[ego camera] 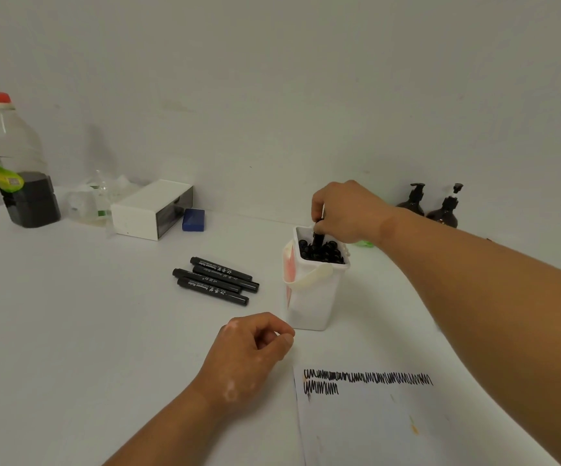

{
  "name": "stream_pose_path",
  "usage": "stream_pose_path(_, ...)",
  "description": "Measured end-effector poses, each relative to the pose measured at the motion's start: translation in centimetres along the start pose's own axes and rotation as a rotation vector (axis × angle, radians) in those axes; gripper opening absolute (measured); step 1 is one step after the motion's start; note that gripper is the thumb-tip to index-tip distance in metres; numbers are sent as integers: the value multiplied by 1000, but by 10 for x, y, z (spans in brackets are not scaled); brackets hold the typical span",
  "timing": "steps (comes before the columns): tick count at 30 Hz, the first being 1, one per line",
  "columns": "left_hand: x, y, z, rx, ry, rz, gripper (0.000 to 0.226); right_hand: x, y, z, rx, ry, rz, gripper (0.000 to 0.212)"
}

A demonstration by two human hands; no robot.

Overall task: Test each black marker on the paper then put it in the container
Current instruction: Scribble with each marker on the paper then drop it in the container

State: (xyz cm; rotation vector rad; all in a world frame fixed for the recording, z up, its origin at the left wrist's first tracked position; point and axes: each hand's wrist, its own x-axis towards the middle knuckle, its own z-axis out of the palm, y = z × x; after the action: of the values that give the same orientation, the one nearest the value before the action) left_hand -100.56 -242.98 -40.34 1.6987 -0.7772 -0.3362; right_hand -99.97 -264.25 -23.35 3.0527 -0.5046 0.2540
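The right hand (346, 213) is above the white container (312, 297) and pinches one black marker (317, 238) by its upper end, with the fingers curled around it. The lower end of this marker is already between the other markers inside. The left hand (255, 348) rests on the surface (70, 331) just in front of the container, loosely curled, and I see nothing in it.

To do this step well, I think the marker should go down straight, into a gap between the others. The container looks almost full, so a tilted marker may stop on the ends of its neighbours. It is better to let go only when the marker stands by itself. The container is light plastic (it has a handle (309, 279) hanging on the front), so the left hand could hold it if pushing is needed.

The container holds many black markers standing upright, and only their round ends show. Four more markers (217, 280) lie side by side on the surface to the left of it, and I judge these are not yet tested. The paper (390, 425) lies near the person, with two rows of black scribbles (366, 378).

At the far left a clear bottle (17, 163) with a red cap holds a dark liquid in its lower part.
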Motion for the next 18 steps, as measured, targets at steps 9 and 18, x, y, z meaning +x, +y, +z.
stream_pose_path(9, 0, -1, 0, 9, 4, 6, 12, -2, 0, 14, -51, -55, 26, 17)
stream_pose_path(18, 2, -3, -1, 25, 4, 19, 17, -9, 4, 10, -33, -56, 21, 26)
